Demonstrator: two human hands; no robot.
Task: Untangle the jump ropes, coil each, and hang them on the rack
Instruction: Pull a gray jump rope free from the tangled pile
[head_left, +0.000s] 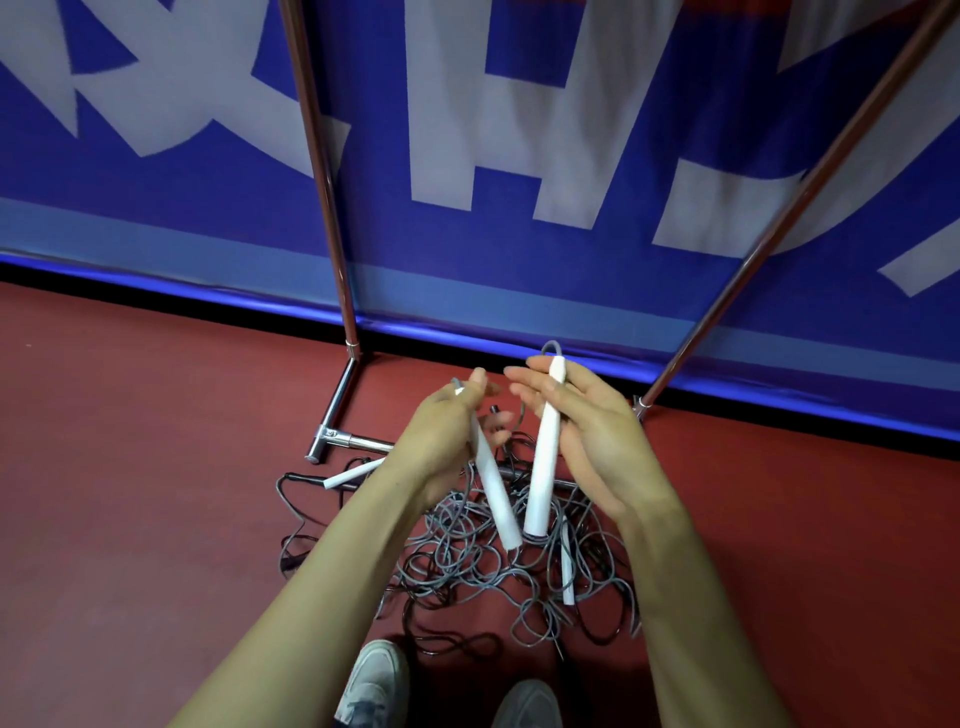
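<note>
Jump ropes (464, 564) tangled on red floor (130, 467) below blue banner (519, 270).

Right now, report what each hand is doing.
Left hand: closed around the slanted handle.
Right hand: holding the upright handle, fingers mostly straight.

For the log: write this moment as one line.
left grip: holds left handle | right grip: holds right handle | ropes: tangled on floor | rack: behind ropes

The left hand (447, 434) grips a white handle (496, 504), the right hand (589, 431) holds another handle (543, 467), tangled ropes (467, 566) piled underneath.
</note>
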